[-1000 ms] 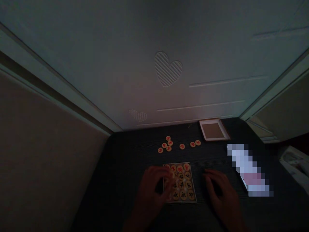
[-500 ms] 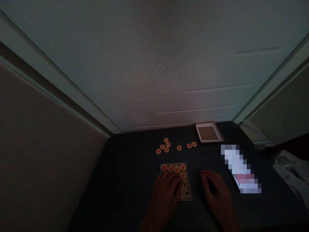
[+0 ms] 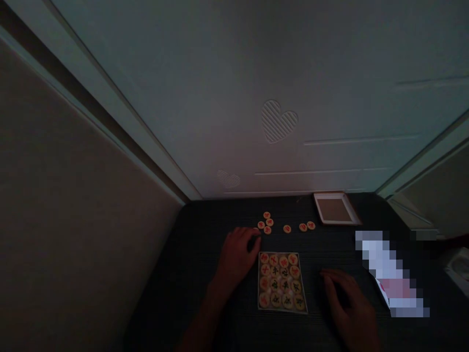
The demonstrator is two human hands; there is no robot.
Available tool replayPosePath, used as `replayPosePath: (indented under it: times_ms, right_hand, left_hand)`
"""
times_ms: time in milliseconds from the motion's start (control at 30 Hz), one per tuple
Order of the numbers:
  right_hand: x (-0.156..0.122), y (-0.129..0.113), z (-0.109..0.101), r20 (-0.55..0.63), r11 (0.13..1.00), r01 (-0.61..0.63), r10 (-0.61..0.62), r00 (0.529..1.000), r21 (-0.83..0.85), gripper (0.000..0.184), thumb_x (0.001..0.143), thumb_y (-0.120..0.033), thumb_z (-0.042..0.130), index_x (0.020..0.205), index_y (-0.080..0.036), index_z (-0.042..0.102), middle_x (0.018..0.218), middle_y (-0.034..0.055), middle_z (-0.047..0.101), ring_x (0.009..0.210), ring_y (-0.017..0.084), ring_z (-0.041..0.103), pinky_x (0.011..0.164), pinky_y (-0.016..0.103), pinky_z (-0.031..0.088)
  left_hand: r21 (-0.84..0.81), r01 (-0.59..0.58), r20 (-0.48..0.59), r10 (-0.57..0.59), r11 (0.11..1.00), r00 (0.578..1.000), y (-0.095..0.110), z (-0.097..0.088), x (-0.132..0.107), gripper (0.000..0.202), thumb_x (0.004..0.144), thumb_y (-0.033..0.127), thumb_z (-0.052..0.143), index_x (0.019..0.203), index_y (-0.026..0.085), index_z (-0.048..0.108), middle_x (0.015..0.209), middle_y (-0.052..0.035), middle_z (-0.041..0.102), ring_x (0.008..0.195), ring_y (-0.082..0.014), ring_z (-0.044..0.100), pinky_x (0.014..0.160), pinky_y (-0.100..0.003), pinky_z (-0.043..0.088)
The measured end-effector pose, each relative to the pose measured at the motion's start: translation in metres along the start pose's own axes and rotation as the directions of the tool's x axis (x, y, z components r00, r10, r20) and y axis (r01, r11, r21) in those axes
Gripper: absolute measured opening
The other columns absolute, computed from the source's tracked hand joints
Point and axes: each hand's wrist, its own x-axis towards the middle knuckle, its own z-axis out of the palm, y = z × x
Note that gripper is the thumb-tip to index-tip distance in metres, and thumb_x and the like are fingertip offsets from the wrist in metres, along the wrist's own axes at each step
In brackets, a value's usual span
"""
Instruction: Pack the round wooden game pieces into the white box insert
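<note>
My left hand (image 3: 240,252) reaches to the left end of a loose group of round Chinese chess pieces with red characters. Its thumb and fingertips close at one piece (image 3: 255,229), which is mostly hidden by the fingers. Close by lie other red pieces (image 3: 269,222). Below them sits a shallow square box tray (image 3: 258,281) with rows of red and black pieces, such as a black one (image 3: 287,300). My right hand (image 3: 348,305) rests on the table right of the tray, fingers loosely curved and thumb apart, with nothing visible in it.
A box lid (image 3: 357,215) lies inner side up at the back right of the dark table (image 3: 176,278). A bright, pixelated flat object (image 3: 392,274) lies right of my right hand. Behind the table stands a pale panel (image 3: 183,122) with heart reliefs.
My left hand has moved from over the tray up to the leftmost loose piece, uncovering the tray's pieces. My right hand stays beside the tray. The view has shifted left.
</note>
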Motion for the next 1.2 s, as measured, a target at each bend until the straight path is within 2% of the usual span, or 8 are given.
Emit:
replayPosePath:
  times_ms: [167, 333, 433, 533, 633, 800, 967, 1200]
  right_hand:
    - [0.001, 0.001, 0.0, -0.015, 1.0, -0.021, 0.021, 1.0, -0.004, 0.031, 0.097, -0.053, 0.057, 0.107, -0.029, 0.073, 0.112, 0.0045, 0.074, 0.103, 0.024, 0.071, 0.091, 0.041, 0.058]
    - [0.001, 0.0, 0.0, 0.003, 0.999, -0.053, 0.053, 0.999, 0.0, 0.028, 0.097, -0.05, 0.057, 0.108, -0.029, 0.073, 0.112, 0.0038, 0.074, 0.103, 0.023, 0.071, 0.092, 0.04, 0.057]
    - [0.001, -0.001, -0.001, 0.007, 0.998, -0.07, 0.069, 0.998, 0.008, 0.028, 0.098, -0.049, 0.057, 0.108, -0.028, 0.072, 0.112, 0.0044, 0.074, 0.104, 0.023, 0.07, 0.093, 0.04, 0.056]
    - [0.0, -0.001, -0.002, 0.016, 0.997, -0.078, 0.078, 0.997, 0.013, 0.028, 0.098, -0.049, 0.057, 0.109, -0.028, 0.072, 0.112, 0.0047, 0.074, 0.103, 0.024, 0.07, 0.093, 0.04, 0.055]
    - [0.0, -0.003, -0.002, 0.018, 0.996, -0.084, 0.083, 0.996, 0.024, 0.028, 0.098, -0.05, 0.057, 0.107, -0.028, 0.073, 0.11, 0.0046, 0.074, 0.102, 0.024, 0.07, 0.091, 0.04, 0.055]
    - [0.0, -0.005, -0.003, 0.035, 0.994, -0.103, 0.102, 0.994, 0.028, 0.028, 0.098, -0.048, 0.056, 0.108, -0.028, 0.073, 0.113, 0.0048, 0.074, 0.105, 0.024, 0.069, 0.093, 0.04, 0.054]
    - [0.0, -0.004, -0.003, 0.025, 0.995, -0.091, 0.09, 0.996, 0.042, 0.029, 0.099, -0.048, 0.056, 0.107, -0.026, 0.073, 0.111, 0.0059, 0.074, 0.104, 0.024, 0.07, 0.093, 0.039, 0.055]
    - [0.0, -0.007, -0.002, -0.008, 0.997, -0.072, 0.073, 0.997, 0.025, 0.029, 0.1, -0.047, 0.055, 0.106, -0.025, 0.073, 0.109, 0.0066, 0.075, 0.101, 0.024, 0.072, 0.089, 0.039, 0.058]
  left_hand:
    - [0.034, -0.021, 0.009, 0.021, 0.999, 1.0, -0.011, 0.016, 0.034, 0.013, 0.094, 0.023, 0.065, 0.105, 0.026, 0.071, 0.109, -0.0008, 0.076, 0.103, -0.0229, 0.066, 0.095, -0.039, 0.048]
    - [0.057, -0.008, 0.011, 0.008, 0.998, 1.0, -0.005, 0.028, 0.043, 0.011, 0.091, 0.023, 0.068, 0.101, 0.026, 0.073, 0.105, -0.0019, 0.076, 0.102, -0.0259, 0.065, 0.093, -0.042, 0.047]
    - [0.077, 0.015, 0.0, -0.015, 0.997, 1.0, -0.003, 0.022, 0.042, 0.01, 0.089, 0.024, 0.07, 0.099, 0.025, 0.072, 0.103, -0.003, 0.076, 0.101, -0.0277, 0.064, 0.091, -0.044, 0.046]
    - [0.036, -0.017, -0.044, 0.018, 0.999, 0.999, 0.005, 0.004, 0.025, 0.013, 0.089, 0.023, 0.069, 0.103, 0.025, 0.069, 0.106, -0.0029, 0.075, 0.103, -0.0266, 0.063, 0.093, -0.044, 0.045]
    - [-0.088, -0.142, -0.03, 0.14, 0.986, 0.99, 0.021, -0.01, -0.009, 0.017, 0.09, 0.025, 0.07, 0.107, 0.026, 0.067, 0.111, -0.002, 0.074, 0.104, -0.0245, 0.063, 0.095, -0.044, 0.045]
    - [-0.097, -0.218, 0.117, 0.229, 0.971, 0.966, 0.041, 0.0, -0.058, 0.017, 0.091, 0.02, 0.07, 0.106, 0.029, 0.07, 0.111, -0.0005, 0.072, 0.104, -0.0239, 0.063, 0.092, -0.043, 0.049]
    - [0.066, -0.152, 0.067, 0.147, 0.986, 0.987, 0.04, 0.013, -0.065, 0.02, 0.092, 0.018, 0.068, 0.108, 0.028, 0.071, 0.113, -0.0051, 0.068, 0.1, -0.0267, 0.062, 0.085, -0.046, 0.052]
    - [-0.017, -0.158, 0.018, 0.159, 0.987, 0.987, 0.036, 0.01, -0.069, 0.025, 0.097, 0.017, 0.058, 0.116, 0.028, 0.069, 0.117, -0.0065, 0.066, 0.103, -0.026, 0.062, 0.088, -0.047, 0.055]
